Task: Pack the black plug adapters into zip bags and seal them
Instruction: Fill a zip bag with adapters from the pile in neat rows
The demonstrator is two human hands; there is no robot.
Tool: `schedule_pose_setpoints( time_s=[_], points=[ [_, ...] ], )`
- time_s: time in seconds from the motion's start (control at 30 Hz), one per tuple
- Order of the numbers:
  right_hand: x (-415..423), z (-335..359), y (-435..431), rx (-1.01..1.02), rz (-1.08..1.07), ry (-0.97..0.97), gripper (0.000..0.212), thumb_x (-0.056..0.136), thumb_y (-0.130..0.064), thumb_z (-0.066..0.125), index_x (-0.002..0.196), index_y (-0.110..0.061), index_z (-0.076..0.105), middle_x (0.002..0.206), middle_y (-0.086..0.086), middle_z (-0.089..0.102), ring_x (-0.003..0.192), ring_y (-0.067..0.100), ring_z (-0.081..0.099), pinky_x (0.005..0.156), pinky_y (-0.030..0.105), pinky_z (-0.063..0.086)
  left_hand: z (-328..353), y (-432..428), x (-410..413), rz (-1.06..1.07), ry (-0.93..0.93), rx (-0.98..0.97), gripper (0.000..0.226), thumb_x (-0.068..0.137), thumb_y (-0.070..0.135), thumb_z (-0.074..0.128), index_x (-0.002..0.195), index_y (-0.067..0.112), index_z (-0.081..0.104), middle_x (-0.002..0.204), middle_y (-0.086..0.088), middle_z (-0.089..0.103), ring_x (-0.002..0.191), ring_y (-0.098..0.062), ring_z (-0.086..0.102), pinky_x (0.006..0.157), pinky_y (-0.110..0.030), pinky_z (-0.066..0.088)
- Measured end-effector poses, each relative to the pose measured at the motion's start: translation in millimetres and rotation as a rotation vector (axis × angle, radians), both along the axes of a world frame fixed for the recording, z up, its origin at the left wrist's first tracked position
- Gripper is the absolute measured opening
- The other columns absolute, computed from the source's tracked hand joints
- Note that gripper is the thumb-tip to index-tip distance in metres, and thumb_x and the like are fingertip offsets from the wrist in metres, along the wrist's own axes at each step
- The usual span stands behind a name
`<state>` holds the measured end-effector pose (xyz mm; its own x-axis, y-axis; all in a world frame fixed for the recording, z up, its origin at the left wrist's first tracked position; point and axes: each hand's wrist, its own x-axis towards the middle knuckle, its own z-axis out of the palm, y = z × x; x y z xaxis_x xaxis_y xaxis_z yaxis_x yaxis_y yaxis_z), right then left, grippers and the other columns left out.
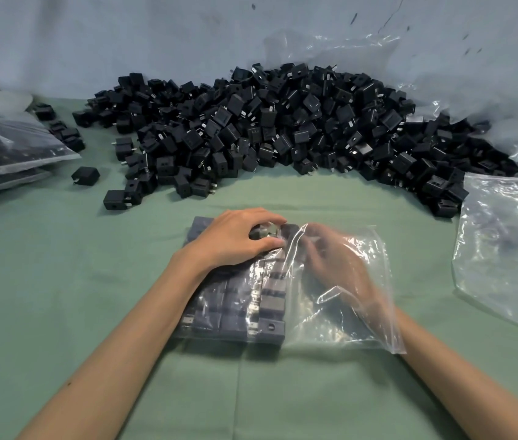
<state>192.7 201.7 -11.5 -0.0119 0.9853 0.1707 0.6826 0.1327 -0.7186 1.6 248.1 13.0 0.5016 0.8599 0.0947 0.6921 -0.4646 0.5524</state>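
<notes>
Green cloth (61,281) covers the table. Near centre lies a zip bag (346,328) with rowed plug adapters (270,303). The left hand (235,239) curls round the far ones. The right hand (337,265) is inside the bag, blurred, so I cannot tell its grip. Beyond sits a loose adapter pile (283,122).

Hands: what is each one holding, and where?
Left hand pinches one adapter by its body. Right hand is inside the zip bag, blurred: cannot tell.
</notes>
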Motion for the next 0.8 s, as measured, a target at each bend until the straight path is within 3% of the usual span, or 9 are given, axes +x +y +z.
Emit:
schedule_pose_setpoints(
  time_s=[0.07, 0.2, 0.33, 0.47, 0.57, 0.63, 0.7, 0.77, 0.8],
  points=[
    [-3.4, 2.8, -4.8, 0.028, 0.071, 0.071, 0.023, 0.094, -0.035, 0.056, 0.113, -0.026, 0.063, 0.096, -0.006, 0.069, 0.083, 0.008, 0.067, 0.078, 0.034, 0.056, -0.1, 0.4, 0.1, -0.002, 0.005, 0.009, 0.041, 0.086, 0.049, 0.061, 0.125, 0.038, 0.058, 0.117, 0.021, 0.058, 0.102, 0.001, 0.050, 0.093, -0.030, 0.041],
    [1.1, 13.6, -7.2, -0.010, 0.234, 0.331, 0.018, 0.091, -0.023, 0.062, 0.103, -0.037, 0.062, 0.088, -0.027, 0.069, 0.084, 0.001, 0.068, 0.067, 0.010, 0.050, -0.2, 1.0, 0.0, -0.008, -0.025, -0.005, 0.043, 0.086, 0.047, 0.062, 0.127, 0.036, 0.057, 0.110, 0.024, 0.055, 0.103, 0.001, 0.051, 0.093, -0.029, 0.041],
    [3.3, 12.6, -5.4, -0.048, 0.264, 0.499, 0.027, 0.093, -0.004, 0.057, 0.106, -0.027, 0.059, 0.097, -0.021, 0.068, 0.090, -0.004, 0.066, 0.074, 0.009, 0.049, -1.4, 1.5, -0.8, -0.021, -0.051, 0.000, 0.044, 0.088, 0.044, 0.062, 0.130, 0.034, 0.055, 0.104, 0.035, 0.050, 0.087, 0.019, 0.046, 0.082, -0.021, 0.037],
    [5.8, 12.7, -7.0, -0.007, 0.296, 0.355, 0.034, 0.095, 0.005, 0.047, 0.120, -0.018, 0.054, 0.104, -0.023, 0.058, 0.088, -0.023, 0.056, 0.076, -0.001, 0.041, -1.6, 1.7, 0.7, -0.062, -0.078, -0.017, 0.042, 0.090, 0.038, 0.062, 0.131, 0.031, 0.055, 0.108, 0.027, 0.053, 0.080, 0.024, 0.043, 0.076, -0.021, 0.036],
    [2.6, 7.0, -5.5, 0.122, 0.252, 0.017, 0.034, 0.094, 0.001, 0.050, 0.123, -0.014, 0.059, 0.105, -0.011, 0.063, 0.086, -0.011, 0.056, 0.079, 0.009, 0.046, -1.0, 1.9, 2.5, -0.067, -0.036, -0.021, 0.043, 0.091, 0.041, 0.059, 0.133, 0.033, 0.054, 0.125, 0.019, 0.056, 0.109, 0.005, 0.048, 0.095, -0.033, 0.041],
    [0.3, 0.8, -5.5, 0.195, 0.182, -0.122, 0.030, 0.095, -0.008, 0.052, 0.124, -0.013, 0.059, 0.106, -0.002, 0.054, 0.083, -0.002, 0.048, 0.077, 0.011, 0.042, -0.4, 1.1, 4.8, -0.054, 0.008, -0.024, 0.045, 0.091, 0.044, 0.057, 0.134, 0.034, 0.051, 0.132, 0.017, 0.054, 0.121, -0.005, 0.046, 0.103, -0.040, 0.038],
    [2.6, -3.3, -3.0, 0.176, 0.228, -0.232, 0.042, 0.094, -0.008, 0.052, 0.135, -0.015, 0.050, 0.111, -0.001, 0.045, 0.090, 0.007, 0.044, 0.073, 0.009, 0.035, 0.1, 0.3, 8.5, -0.055, 0.056, -0.008, 0.045, 0.092, 0.044, 0.055, 0.136, 0.034, 0.050, 0.135, 0.015, 0.053, 0.124, -0.007, 0.044, 0.106, -0.042, 0.035],
    [7.7, -5.3, 0.7, 0.091, 0.287, -0.352, 0.056, 0.090, -0.004, 0.054, 0.142, -0.018, 0.039, 0.116, -0.004, 0.041, 0.093, 0.003, 0.038, 0.076, 0.011, 0.032, 0.8, -0.5, 12.4, -0.062, 0.081, 0.012, 0.044, 0.093, 0.043, 0.054, 0.136, 0.032, 0.051, 0.135, 0.016, 0.052, 0.121, -0.004, 0.044, 0.106, -0.041, 0.034],
    [8.9, -5.2, 0.3, 0.078, 0.299, -0.303, 0.054, 0.090, -0.003, 0.054, 0.140, -0.019, 0.041, 0.114, -0.008, 0.044, 0.092, -0.001, 0.038, 0.079, 0.011, 0.035, 1.3, -1.0, 13.9, -0.062, 0.078, 0.016, 0.044, 0.093, 0.043, 0.055, 0.135, 0.032, 0.051, 0.134, 0.016, 0.053, 0.113, 0.002, 0.044, 0.104, -0.039, 0.035]
  ],
)
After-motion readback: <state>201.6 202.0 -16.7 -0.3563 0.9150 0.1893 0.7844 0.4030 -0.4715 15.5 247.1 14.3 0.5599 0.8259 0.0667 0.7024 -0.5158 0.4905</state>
